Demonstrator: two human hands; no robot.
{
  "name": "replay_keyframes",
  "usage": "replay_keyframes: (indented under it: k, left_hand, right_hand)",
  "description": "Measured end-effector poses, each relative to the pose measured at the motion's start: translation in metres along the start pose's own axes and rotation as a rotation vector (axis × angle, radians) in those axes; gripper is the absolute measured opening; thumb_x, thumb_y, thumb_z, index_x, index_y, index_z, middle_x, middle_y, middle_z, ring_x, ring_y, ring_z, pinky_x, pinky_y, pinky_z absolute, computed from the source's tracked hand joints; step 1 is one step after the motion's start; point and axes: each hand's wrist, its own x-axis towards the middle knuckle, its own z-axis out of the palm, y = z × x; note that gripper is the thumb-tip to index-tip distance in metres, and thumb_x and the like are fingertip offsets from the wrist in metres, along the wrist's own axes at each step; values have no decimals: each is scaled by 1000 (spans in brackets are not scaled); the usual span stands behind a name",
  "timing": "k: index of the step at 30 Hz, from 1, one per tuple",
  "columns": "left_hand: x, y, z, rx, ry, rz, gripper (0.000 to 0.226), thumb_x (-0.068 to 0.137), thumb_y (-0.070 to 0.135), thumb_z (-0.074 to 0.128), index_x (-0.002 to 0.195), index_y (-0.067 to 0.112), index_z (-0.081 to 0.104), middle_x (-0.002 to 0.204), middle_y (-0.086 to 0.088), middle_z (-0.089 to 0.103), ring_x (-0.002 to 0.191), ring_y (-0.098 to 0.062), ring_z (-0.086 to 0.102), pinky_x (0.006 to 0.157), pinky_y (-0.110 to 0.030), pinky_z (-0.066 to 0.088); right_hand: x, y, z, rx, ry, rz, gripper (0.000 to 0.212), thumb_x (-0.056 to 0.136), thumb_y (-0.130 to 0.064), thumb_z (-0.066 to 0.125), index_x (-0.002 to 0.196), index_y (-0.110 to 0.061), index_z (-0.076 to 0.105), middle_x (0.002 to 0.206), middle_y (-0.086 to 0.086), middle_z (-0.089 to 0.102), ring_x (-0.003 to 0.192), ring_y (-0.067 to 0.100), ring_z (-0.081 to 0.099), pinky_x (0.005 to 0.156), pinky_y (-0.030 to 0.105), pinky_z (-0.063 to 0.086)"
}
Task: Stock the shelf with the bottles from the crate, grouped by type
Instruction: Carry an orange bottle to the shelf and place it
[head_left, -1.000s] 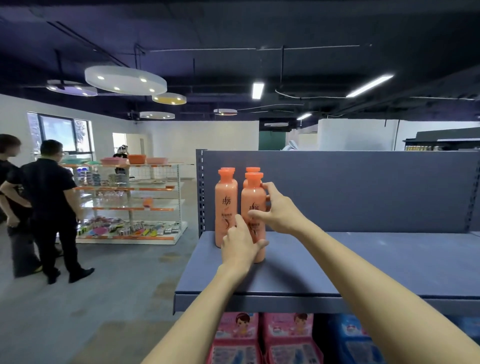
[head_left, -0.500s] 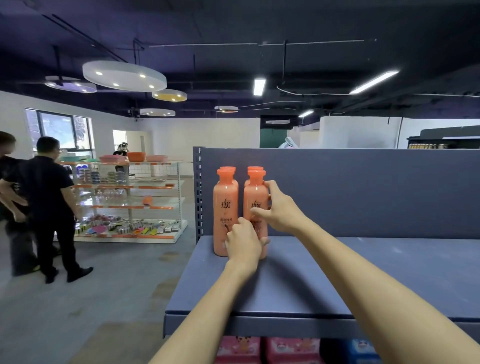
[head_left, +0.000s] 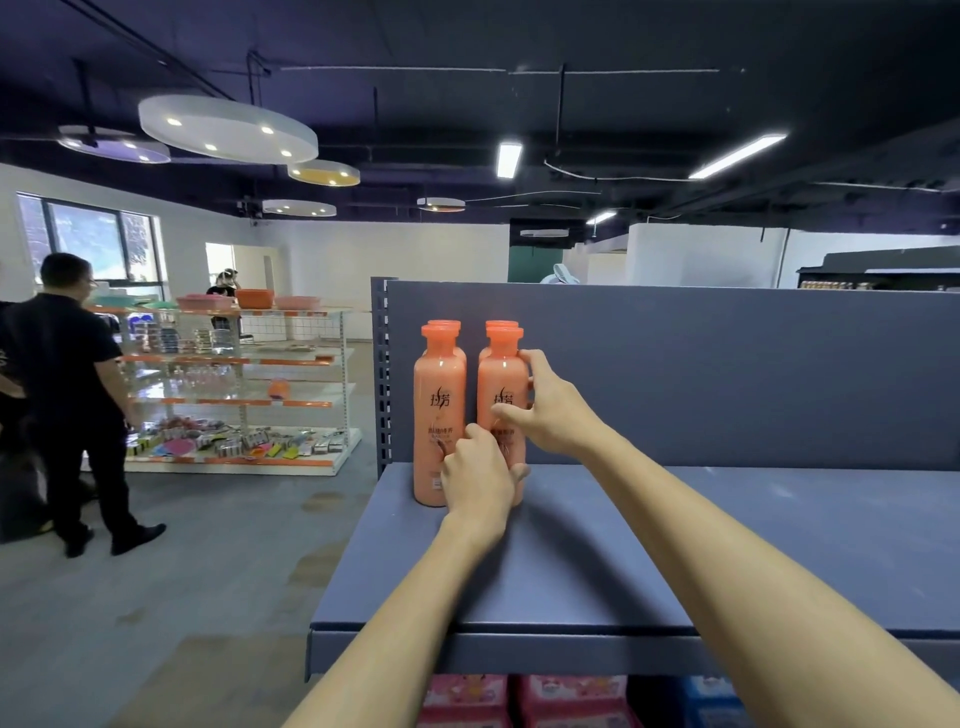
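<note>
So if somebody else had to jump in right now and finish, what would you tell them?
Left hand grips the low part of the front right bottle. Right hand holds its upper side.
Four orange bottles stand in a two-by-two block at the left end of the grey shelf: the front left bottle and two behind, showing mostly their caps.
Done: the orange group is started.
Left: let go and fetch more. The crate is out of view, so I cannot tell what remains.
</note>
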Motion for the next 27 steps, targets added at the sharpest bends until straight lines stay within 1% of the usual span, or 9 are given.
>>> replay_keyframes:
  k: [5, 7, 9, 11, 13, 15, 19, 24, 27]
  left_hand:
    - [-9, -1, -8, 7, -30, 3, 54, 81, 41, 75, 111, 5, 49, 114, -14, 66, 108, -35, 64, 81, -40, 51]
    - [-17, -4, -14, 12, -50, 4, 53, 81, 39, 76, 112, 3, 52, 113, -14, 65, 107, -34, 64, 77, -37, 50]
    - [-24, -7, -23, 14, -49, 32, 49, 81, 37, 75, 110, 5, 54, 111, -13, 66, 104, -34, 65, 71, -34, 46]
    - [-29, -6, -36, 6, -29, 78, 45, 82, 38, 73, 109, 7, 54, 109, -14, 65, 103, -36, 64, 72, -36, 47]
    - [-32, -4, -49, 14, 8, 134, 40, 84, 41, 67, 106, 11, 55, 104, -14, 65, 99, -38, 63, 74, -38, 49]
    - [-35, -2, -61, 27, 40, 173, 34, 85, 41, 63, 102, 13, 54, 100, -13, 66, 96, -38, 63, 71, -38, 48]
    - [-45, -1, -77, 78, 67, 197, 32, 84, 41, 64, 101, 16, 54, 101, -10, 66, 96, -36, 64, 72, -37, 48]
    - [-62, 12, -93, 110, 94, 207, 36, 82, 43, 66, 102, 16, 54, 101, -9, 66, 96, -35, 64, 71, -36, 46]
    - [-77, 26, -99, 120, 93, 222, 36, 82, 43, 65, 106, 18, 54, 102, -7, 66, 96, -34, 64, 69, -36, 43]
  right_hand:
    - [-10, -14, 0, -33, 8, 39, 70, 89, -27, 67, 146, -27, 26, 105, 0, 62, 85, 10, 59, 65, 20, 41]
    - [-17, -22, -1, -57, -13, 77, 78, 92, -26, 64, 153, -27, 16, 108, 4, 63, 91, 19, 61, 69, 26, 42]
    - [-26, -29, -2, -81, -30, 135, 88, 92, -27, 64, 157, -24, 5, 116, 9, 63, 93, 22, 58, 75, 30, 43]
    - [-36, -37, -5, -108, -46, 167, 91, 91, -28, 66, 157, -21, 2, 123, 12, 60, 99, 25, 57, 80, 32, 45]
    - [-45, -46, -13, -161, -57, 149, 85, 92, -26, 64, 157, -21, 9, 128, 14, 58, 110, 30, 58, 88, 36, 48]
    - [-53, -56, -24, -218, -68, 120, 70, 94, -24, 60, 153, -24, 22, 128, 15, 57, 113, 33, 56, 95, 44, 49]
    - [-67, -74, -43, -390, -102, 62, 54, 97, -22, 56, 146, -21, 33, 125, 16, 57, 110, 34, 58, 92, 48, 50]
    - [-91, -79, -65, -468, -110, 41, 52, 97, -27, 58, 144, -20, 36, 127, 16, 57, 108, 33, 59, 85, 42, 51]
    - [-108, -76, -78, -471, -108, 35, 51, 96, -30, 58, 142, -19, 38, 128, 15, 58, 109, 32, 60, 90, 45, 52]
